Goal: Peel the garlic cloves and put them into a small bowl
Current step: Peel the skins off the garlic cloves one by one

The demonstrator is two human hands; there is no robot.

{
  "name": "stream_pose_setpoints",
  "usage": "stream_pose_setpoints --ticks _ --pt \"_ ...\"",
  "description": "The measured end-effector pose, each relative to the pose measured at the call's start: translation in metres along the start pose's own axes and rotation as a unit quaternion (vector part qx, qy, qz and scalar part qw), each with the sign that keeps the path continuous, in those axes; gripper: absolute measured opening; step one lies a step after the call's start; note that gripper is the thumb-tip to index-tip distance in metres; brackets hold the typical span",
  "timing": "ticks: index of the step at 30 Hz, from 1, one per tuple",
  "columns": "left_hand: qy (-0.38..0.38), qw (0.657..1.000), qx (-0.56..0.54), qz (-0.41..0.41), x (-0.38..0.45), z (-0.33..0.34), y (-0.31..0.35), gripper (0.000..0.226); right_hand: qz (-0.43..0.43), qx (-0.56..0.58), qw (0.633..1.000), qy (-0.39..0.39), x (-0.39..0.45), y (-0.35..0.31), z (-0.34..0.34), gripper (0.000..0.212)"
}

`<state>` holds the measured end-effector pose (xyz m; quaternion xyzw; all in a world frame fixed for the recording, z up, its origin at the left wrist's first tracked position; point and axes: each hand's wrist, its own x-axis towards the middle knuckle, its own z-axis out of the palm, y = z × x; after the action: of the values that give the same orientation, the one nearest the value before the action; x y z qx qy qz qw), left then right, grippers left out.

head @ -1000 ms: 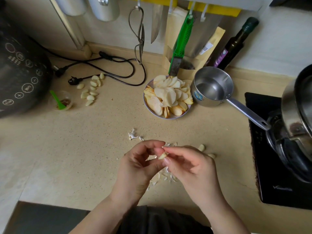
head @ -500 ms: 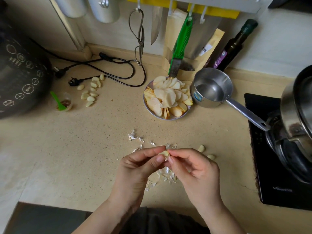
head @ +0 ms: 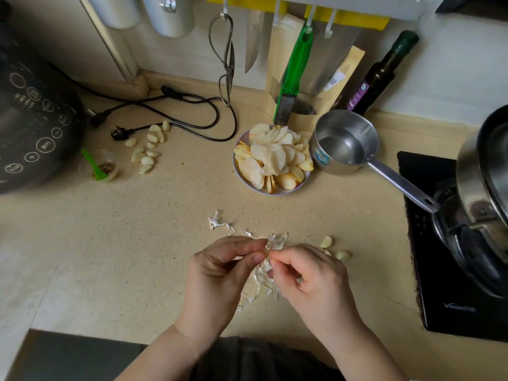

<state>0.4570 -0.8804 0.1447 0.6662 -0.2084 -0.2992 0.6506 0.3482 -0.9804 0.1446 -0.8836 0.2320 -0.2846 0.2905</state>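
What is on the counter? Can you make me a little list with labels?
left hand: pinches clove, with right
right hand: pinches clove
clove: between the fingertips, mostly hidden
skins: scattered on counter under the hands
loose cloves: beside right hand
garlic pile: far left, near cord
plate: holds pale fruit slices
pot: right of plate

Beige countertop [head: 154,243]: garlic cloves [head: 147,148], skins [head: 220,222], apple plate [head: 272,191], saucepan [head: 343,141].
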Motion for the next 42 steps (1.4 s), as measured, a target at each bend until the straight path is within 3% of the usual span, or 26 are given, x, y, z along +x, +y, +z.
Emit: stream_pose_setpoints --ticks 2,7,9,12,16,19,20,22,24,26,28,34,38,42 --pt "0.002 1.000 0.006 -0.001 -0.001 0.001 0.000 0.016 0.000 -0.031 0.999 0.024 0.000 -0.001 0.002 0.004" --pt "-0.011 1.000 0.015 -0.016 -0.002 0.000 0.001 0.019 0.044 -0.027 0.998 0.028 0.000 -0.001 0.005 0.008" --pt "-0.016 0.993 -0.076 -0.086 -0.002 0.002 0.001 0.024 0.093 0.039 0.995 0.026 0.001 0.000 0.005 0.007" --pt "-0.022 0.938 -0.265 -0.224 -0.001 0.006 -0.001 0.028 0.136 0.106 0.985 0.017 0.000 0.000 0.005 0.007" --pt "-0.057 0.914 -0.294 -0.276 0.000 -0.001 0.000 0.018 0.131 0.140 0.981 -0.010 0.002 -0.001 0.003 0.003" --pt "-0.098 0.911 -0.272 -0.295 -0.002 -0.003 0.000 0.017 0.183 0.111 0.976 0.042 0.011 0.016 -0.005 0.002" --pt "-0.104 0.906 -0.274 -0.305 -0.003 -0.003 -0.001 0.017 0.205 0.074 0.975 0.045 0.015 0.024 -0.007 0.010" --pt "-0.101 0.896 -0.297 -0.315 -0.002 -0.002 -0.002 0.021 0.221 -0.023 0.975 -0.024 0.016 0.035 -0.010 0.035" --pt "-0.081 0.889 -0.330 -0.308 0.000 -0.001 -0.002 0.024 0.210 -0.003 0.975 -0.078 0.011 0.031 -0.008 0.036" --pt "-0.054 0.886 -0.351 -0.299 0.002 0.001 -0.003 0.021 0.176 0.099 0.977 -0.065 0.004 0.017 -0.007 0.008" --pt "-0.035 0.882 -0.363 -0.298 0.002 0.003 -0.005 0.020 0.130 0.144 0.980 -0.040 -0.001 0.002 -0.009 0.011" --pt "-0.018 0.882 -0.361 -0.301 -0.002 0.006 -0.007 0.020 0.021 -0.001 1.000 0.003 0.000 -0.009 -0.007 0.005" --pt "-0.001 0.888 -0.352 -0.297 -0.001 0.005 -0.010 0.018 -0.001 -0.028 0.999 0.015 -0.001 -0.011 -0.004 0.005" --pt "0.009 0.894 -0.348 -0.282 -0.002 0.006 -0.012 0.017 -0.004 -0.059 0.998 0.019 -0.001 -0.012 0.001 0.018"
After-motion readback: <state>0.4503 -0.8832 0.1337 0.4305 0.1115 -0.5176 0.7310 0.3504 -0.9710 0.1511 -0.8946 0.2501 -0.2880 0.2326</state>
